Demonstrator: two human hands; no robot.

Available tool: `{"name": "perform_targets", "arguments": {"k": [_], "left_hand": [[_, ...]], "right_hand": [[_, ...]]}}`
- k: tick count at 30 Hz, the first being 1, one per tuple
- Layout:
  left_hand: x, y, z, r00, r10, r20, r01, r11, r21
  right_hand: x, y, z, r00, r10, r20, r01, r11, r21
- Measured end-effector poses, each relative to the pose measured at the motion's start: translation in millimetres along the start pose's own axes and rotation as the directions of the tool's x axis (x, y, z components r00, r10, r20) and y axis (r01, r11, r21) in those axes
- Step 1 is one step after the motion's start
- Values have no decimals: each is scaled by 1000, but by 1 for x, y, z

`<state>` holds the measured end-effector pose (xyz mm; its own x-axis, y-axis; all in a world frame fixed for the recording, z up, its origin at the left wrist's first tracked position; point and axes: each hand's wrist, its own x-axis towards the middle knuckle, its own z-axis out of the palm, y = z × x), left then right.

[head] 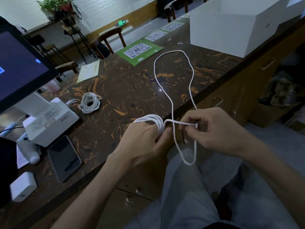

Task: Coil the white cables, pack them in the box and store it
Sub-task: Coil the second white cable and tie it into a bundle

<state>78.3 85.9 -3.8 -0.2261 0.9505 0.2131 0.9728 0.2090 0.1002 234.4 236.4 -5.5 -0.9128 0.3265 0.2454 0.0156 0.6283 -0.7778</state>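
My left hand holds several turns of a white cable wound around its fingers at the counter's near edge. My right hand pinches the same cable's free part close by on the right. From the two hands a long loop of that cable stretches out across the dark marbled counter, and a shorter loop hangs down over my lap. A second white cable lies coiled on the counter to the left. The open white box stands at the far right of the counter.
A screen on a white stand fills the left side, with a phone lying flat and a white charger near the front edge. Green QR-code cards and a paper sheet lie farther back. Drawers sit under the counter.
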Motion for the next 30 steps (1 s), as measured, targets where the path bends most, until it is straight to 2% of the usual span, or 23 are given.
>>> {"name": "perform_targets", "arguments": {"k": [2, 4, 6, 9, 10, 12, 14, 15, 17, 19, 21, 22, 23, 24, 26, 28, 30], "left_hand": [[0, 2, -6, 991, 42, 127, -67, 978, 199], [-1, 7, -7, 963, 35, 266, -111, 955, 275], [-1, 13, -5, 920, 9, 392, -75, 985, 154], [1, 20, -7, 835, 46, 549, 90, 972, -219], [3, 22, -8, 811, 96, 577, 154, 917, -369], [5, 26, -8, 761, 222, 609, 288, 726, -625], [3, 33, -6, 715, 327, 618, 414, 514, -751], [1, 37, -4, 716, 379, 586, 452, 387, -803], [-4, 45, 1, 791, 429, 436, 448, 78, -890], [-3, 50, 2, 893, 383, 237, 334, -210, -919], [4, 50, -2, 960, 258, 105, 211, -429, -878], [9, 48, -6, 978, 188, 92, 177, -509, -842], [13, 46, -10, 987, 119, 104, 154, -573, -805], [17, 42, -12, 991, 51, 123, 128, -623, -771], [21, 36, -16, 987, -63, 146, 64, -683, -728], [23, 30, -19, 972, -170, 160, 0, -685, -728], [24, 25, -21, 956, -234, 176, -17, -645, -764]], "right_hand": [[7, 9, -8, 996, 7, 91, 15, 969, -245], [14, 15, -7, 988, 15, 157, 67, 860, -506], [19, 18, 5, 990, 0, 143, 92, 767, -635], [22, 21, 28, 981, -195, 17, 151, 699, -699], [23, 22, 36, 967, -253, -23, 164, 689, -706], [23, 19, 49, 931, -359, -70, 209, 678, -705], [28, 20, 60, 896, -426, -122, 246, 706, -664], [31, 20, 63, 885, -438, -156, 255, 738, -624], [34, 25, 65, 915, -393, -93, 289, 798, -528], [31, 35, 69, 955, -295, 25, 275, 852, -446], [21, 37, 71, 996, -94, -6, 89, 962, -260], [17, 34, 72, 998, -38, -57, 26, 980, -198], [16, 32, 73, 986, -51, -160, 18, 979, -205], [15, 29, 75, 957, -115, -266, 37, 959, -281], [13, 20, 76, 853, -243, -461, 19, 898, -439], [11, 15, 76, 823, -252, -508, 4, 898, -440], [7, 15, 79, 851, -229, -474, 63, 938, -339]]}}
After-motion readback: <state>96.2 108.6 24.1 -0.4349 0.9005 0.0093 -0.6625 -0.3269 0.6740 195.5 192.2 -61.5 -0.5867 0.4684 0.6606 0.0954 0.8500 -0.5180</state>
